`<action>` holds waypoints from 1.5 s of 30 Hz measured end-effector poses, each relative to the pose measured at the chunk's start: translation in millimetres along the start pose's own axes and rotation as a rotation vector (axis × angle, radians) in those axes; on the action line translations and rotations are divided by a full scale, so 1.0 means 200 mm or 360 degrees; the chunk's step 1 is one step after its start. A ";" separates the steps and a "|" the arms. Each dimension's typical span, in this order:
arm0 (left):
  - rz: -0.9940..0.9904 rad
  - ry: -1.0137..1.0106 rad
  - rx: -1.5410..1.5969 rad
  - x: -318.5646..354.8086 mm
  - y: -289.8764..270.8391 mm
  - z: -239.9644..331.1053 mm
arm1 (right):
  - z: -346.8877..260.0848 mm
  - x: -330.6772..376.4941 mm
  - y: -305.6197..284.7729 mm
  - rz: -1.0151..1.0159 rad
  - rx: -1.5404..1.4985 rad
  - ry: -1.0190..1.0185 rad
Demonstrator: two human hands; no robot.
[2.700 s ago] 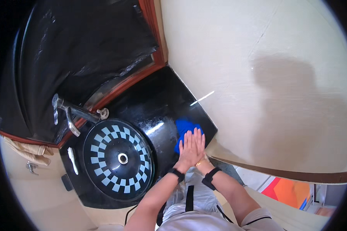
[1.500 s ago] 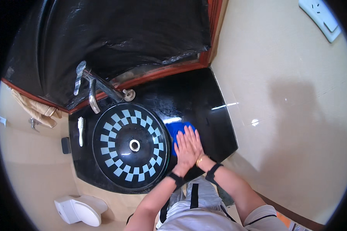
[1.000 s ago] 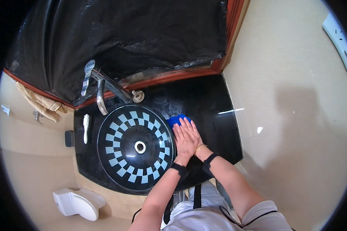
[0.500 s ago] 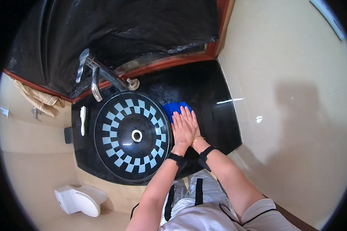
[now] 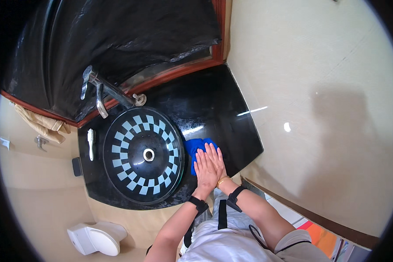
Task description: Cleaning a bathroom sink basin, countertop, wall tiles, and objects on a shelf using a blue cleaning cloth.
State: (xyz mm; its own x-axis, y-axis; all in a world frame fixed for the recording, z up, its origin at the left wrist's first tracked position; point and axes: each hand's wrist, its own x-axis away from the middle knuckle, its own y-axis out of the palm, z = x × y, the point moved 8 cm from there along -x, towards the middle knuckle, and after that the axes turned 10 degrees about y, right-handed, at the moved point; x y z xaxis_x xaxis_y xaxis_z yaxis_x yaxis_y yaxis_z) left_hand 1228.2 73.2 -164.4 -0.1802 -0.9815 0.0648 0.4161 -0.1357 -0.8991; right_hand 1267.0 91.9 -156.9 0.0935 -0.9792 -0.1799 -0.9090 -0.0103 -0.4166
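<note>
My left hand (image 5: 206,171) and my right hand (image 5: 218,162) lie flat and overlap, the left partly over the right, with fingers stretched out. Beneath them, a crumpled blue cloth (image 5: 194,147) is pressed on the black countertop (image 5: 214,96), just right of the round basin. Part of the cloth is hidden under my palms. The dark glass basin (image 5: 135,172) carries a ring of pale checkered squares and has a drain in its middle.
A chrome faucet (image 5: 113,92) rises behind the basin, beside a small round metal fitting (image 5: 139,100). Left of the basin lies a white brush (image 5: 91,144). Black plastic sheeting (image 5: 131,39) covers a red-framed panel. A beige towel (image 5: 41,122) hangs at left, above a white toilet (image 5: 98,238).
Both hands and the blue cloth have come down along the counter toward its front edge. My view has shifted slightly; the hands remain overlapped and flat.
</note>
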 end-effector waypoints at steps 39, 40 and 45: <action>-0.0306 0.0549 0.0057 0.68 -0.05 -0.23 | -0.33 0.64 0.34 0.0406 0.1327 0.0197; -0.0296 0.0552 0.0016 0.73 -0.07 -0.29 | -0.37 0.67 0.41 0.0359 0.1362 0.0251; -0.0412 0.0666 0.0036 0.90 -0.10 -0.42 | -0.43 0.86 0.46 0.0675 0.0372 0.0207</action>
State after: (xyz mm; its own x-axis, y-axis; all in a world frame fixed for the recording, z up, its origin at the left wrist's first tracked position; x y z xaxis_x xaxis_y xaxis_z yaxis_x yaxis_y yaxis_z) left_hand 1112.2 -89.5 -172.1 -0.6207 -0.7775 0.1013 0.3287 -0.3753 -0.8667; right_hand 1164.6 -94.8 -150.5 -0.3293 -0.9046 -0.2705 -0.7394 0.4253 -0.5220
